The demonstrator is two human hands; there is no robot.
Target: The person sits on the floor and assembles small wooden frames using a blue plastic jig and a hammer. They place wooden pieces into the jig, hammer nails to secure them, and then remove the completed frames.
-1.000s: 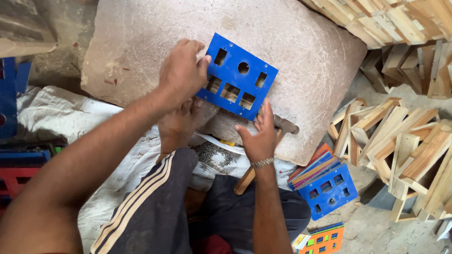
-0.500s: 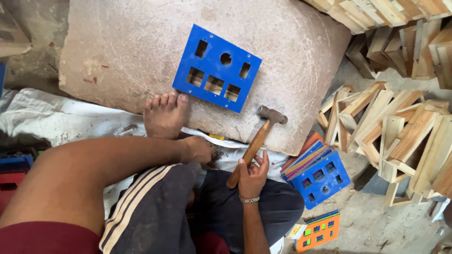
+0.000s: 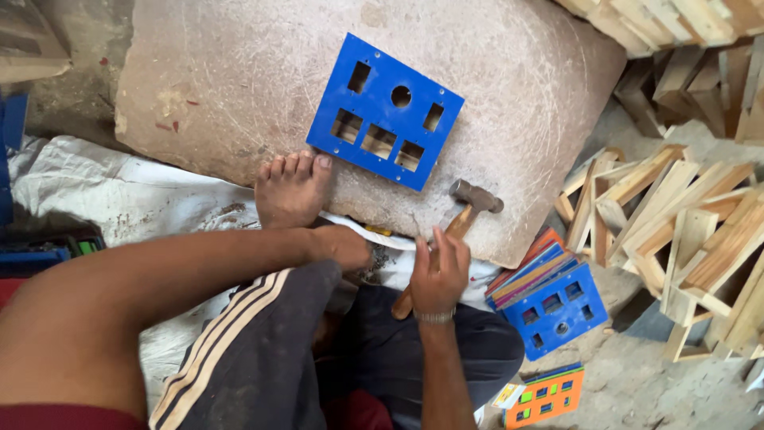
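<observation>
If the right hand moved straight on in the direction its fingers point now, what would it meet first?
The right hand points up along the hammer it grips. It would probably meet the stone slab edge, then the hammer's metal head; depth is unclear.

- No packages, labels, signs or screens observed anywhere in view.

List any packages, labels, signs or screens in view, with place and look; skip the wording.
No packages, signs or screens show.
Nearest to a label: a small card with colourful print, on the ground by the orange cut-out panel, lower right.
The blue cut-out panel on the stone slab shows no print.
</observation>
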